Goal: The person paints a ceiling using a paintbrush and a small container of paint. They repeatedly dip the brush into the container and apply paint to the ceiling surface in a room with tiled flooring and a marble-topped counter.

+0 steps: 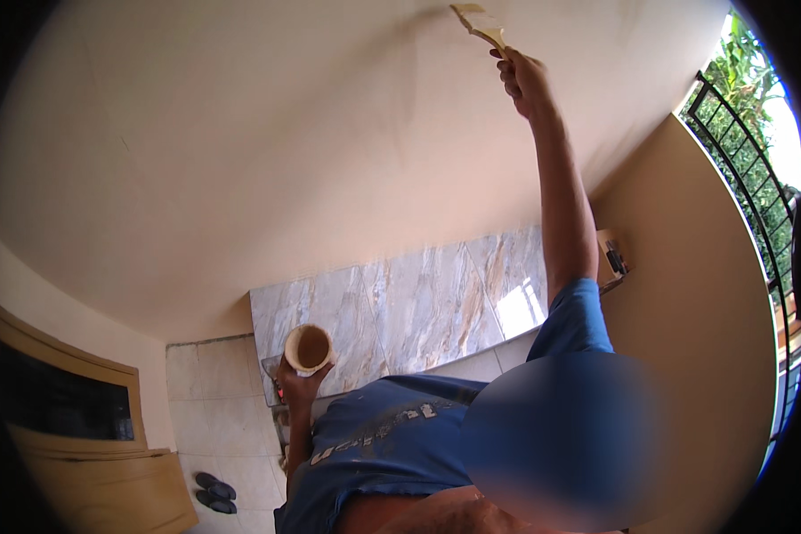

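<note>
My right arm reaches far up along the cream wall (276, 169). At its end, my right hand (525, 82) is closed around the handle of a flat paintbrush (481, 22). The pale bristles are at or close to the wall surface; whether they touch cannot be made out. Lower down on the left, my left hand (303, 386) grips a round, cream-coloured paint container (290, 349) with its mouth facing up. The inside looks brownish, and how full it is does not show.
A marble-patterned tiled ledge (418, 307) runs below the wall. A box with small dark items (611, 258) sits by the side wall (685, 294). Black railing (748, 151) fronts greenery at right. Dark slippers (214, 493) lie on floor tiles near a wooden door (107, 489).
</note>
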{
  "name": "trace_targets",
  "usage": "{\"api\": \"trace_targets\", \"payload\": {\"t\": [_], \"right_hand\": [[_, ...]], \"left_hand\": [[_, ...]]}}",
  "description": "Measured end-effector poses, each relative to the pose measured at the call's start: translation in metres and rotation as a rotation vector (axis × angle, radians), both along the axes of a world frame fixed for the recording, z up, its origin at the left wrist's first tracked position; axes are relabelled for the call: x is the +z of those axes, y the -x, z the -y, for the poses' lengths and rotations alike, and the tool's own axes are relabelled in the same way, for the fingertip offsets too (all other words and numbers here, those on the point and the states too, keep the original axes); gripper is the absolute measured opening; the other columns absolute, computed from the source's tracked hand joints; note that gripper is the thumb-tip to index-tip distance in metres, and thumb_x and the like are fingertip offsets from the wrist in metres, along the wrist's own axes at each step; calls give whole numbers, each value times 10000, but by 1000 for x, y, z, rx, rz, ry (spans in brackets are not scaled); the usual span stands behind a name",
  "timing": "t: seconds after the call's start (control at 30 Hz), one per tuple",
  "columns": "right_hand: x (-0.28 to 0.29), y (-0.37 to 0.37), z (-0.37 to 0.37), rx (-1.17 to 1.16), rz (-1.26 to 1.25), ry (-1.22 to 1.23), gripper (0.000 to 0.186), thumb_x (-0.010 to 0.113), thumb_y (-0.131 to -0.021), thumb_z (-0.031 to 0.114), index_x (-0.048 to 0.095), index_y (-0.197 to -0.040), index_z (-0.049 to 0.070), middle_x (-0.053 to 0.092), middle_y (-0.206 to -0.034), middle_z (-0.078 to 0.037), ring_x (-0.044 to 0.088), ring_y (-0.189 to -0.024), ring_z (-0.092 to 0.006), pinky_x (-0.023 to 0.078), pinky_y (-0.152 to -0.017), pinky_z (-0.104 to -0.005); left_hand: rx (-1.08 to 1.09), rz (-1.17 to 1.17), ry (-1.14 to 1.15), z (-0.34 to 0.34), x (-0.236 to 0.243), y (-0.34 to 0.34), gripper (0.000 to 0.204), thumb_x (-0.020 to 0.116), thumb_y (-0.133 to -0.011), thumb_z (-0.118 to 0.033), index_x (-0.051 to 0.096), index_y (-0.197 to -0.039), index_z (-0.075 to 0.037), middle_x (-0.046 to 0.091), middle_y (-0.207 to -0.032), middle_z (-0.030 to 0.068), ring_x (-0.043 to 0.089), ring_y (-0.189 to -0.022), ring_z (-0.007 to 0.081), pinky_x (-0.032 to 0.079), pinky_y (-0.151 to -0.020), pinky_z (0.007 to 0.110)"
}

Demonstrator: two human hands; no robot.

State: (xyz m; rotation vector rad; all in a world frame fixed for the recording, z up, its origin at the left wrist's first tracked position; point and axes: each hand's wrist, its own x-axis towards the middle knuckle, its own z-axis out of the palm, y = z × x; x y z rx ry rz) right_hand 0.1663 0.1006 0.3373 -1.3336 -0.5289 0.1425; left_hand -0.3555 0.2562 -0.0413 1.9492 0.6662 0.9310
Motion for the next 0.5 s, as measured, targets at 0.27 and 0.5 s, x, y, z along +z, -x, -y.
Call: {"api": "trace_targets", "payload": {"t": [0.27,0.5], "right_hand": [[6,-55,-40,62,131,-260,351,554,-1067,328,662,-1171,10,416,-685,72,316,-537,-20,223,-438,-205],[-55,-71,-25,108,87,-272,331,538,-1076,360,658,-1169,66,398,-664,74,299,-479,-12,214,-399,-206]], "left_hand": [[39,-37,3,-5,2,16,708,998,-593,-262,667,-1152,18,728,-1049,173,712,-964,338,555,-845,428],[111,-10,14,43,3,29,717,997,-599,-255,655,-1168,17,722,-1057,171,706,-973,344,555,-842,428]]}}
